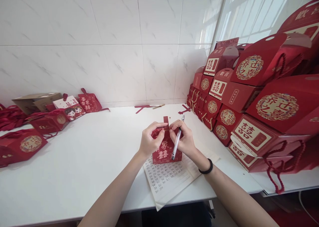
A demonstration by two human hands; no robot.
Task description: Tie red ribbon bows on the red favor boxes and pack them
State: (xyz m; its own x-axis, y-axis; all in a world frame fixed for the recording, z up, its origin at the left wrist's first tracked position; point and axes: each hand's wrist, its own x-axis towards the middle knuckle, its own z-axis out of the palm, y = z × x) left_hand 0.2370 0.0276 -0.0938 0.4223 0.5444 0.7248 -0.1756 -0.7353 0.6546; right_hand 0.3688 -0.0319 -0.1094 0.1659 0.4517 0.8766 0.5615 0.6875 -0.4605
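A small red gift box (pixel 170 150) with white characters stands on an open notebook (pixel 164 184) covered in handwriting. My left hand (pixel 152 139) pinches the top left of the box, beside the upright ribbon strap (pixel 165 121). On the other side my right hand (pixel 183 137) pinches the top right edge, its fingers closed. A clear pen (pixel 177 139) is also tucked in my right hand, pointing down in front of the box. The fingertips hide part of the box's top, so I cannot see exactly how the ribbon meets it.
Red gift boxes (pixel 276 109) are stacked high along the right. More boxes (pixel 23 145) and a brown carton (pixel 40 101) sit at the left. Loose ribbons (pixel 144 106) lie by the tiled wall (pixel 117 71). The white table's front edge (pixel 139 207) is close to me.
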